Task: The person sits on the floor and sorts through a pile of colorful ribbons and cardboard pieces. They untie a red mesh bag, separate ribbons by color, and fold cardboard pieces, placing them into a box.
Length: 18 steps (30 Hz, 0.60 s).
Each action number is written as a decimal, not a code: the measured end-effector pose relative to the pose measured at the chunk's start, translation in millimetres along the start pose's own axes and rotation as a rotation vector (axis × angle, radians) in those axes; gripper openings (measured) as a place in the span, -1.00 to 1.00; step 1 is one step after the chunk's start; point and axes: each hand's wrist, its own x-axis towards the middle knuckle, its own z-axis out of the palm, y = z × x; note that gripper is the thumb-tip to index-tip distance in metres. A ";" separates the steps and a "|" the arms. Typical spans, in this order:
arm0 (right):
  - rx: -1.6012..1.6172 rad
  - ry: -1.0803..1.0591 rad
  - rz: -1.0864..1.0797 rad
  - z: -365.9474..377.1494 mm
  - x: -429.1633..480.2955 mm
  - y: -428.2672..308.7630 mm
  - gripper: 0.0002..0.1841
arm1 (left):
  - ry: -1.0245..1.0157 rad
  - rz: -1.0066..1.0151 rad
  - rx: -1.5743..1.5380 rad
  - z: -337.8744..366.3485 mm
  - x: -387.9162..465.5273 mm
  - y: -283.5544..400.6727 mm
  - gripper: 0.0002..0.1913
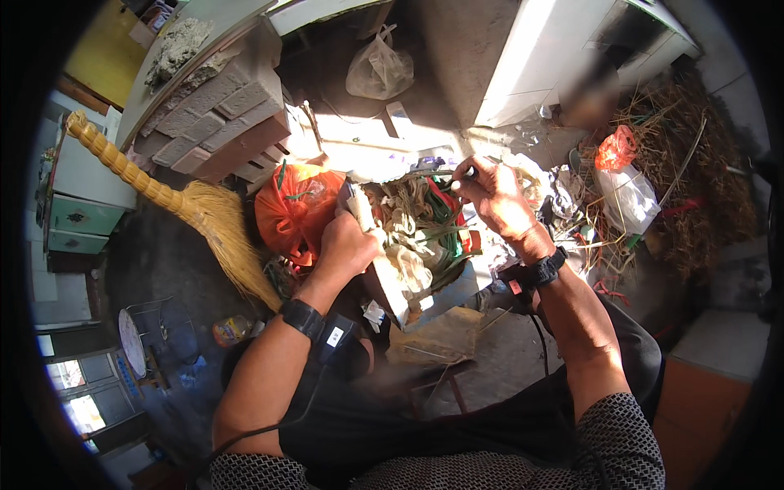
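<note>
My left hand [353, 242] grips the near-left wall of an open box [386, 282] full of mixed scraps. Inside the box lie crumpled pale plastic bags [411, 266], green and red strips [452, 214] and tangled cloth-like pieces. Over the box's far right side, my right hand [487, 190] has its fingers pinched around a small dark item, too small to name. A knotted orange plastic bag [297, 208] rests against the left side of the box, close to my left hand. Both wrists wear black straps.
A straw broom [226, 233] leans at the left beside a stack of bricks [214, 116]. A tied clear bag [381, 67] lies at the back. To the right are a white plastic bag [628, 199], an orange bag [616, 149] and a heap of dry brush [704, 184]. Cardboard [438, 335] lies below the box.
</note>
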 end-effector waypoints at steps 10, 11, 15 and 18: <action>0.143 0.113 0.046 -66.3 3.2 -28.2 -0.91 | -0.142 -0.141 -0.023 -4.4 3.9 2.5 -0.49; 0.121 0.137 0.101 -72.5 3.6 -30.9 -0.90 | -0.174 -0.177 -0.046 -5.2 3.7 2.8 -0.50; 0.151 0.194 0.076 -99.6 1.8 -41.2 -0.81 | -0.210 -0.207 -0.071 -5.4 3.3 3.2 -0.54; 0.187 0.236 0.008 -121.0 2.6 -45.9 -0.81 | -0.191 -0.232 -0.064 -2.8 5.1 0.2 -0.53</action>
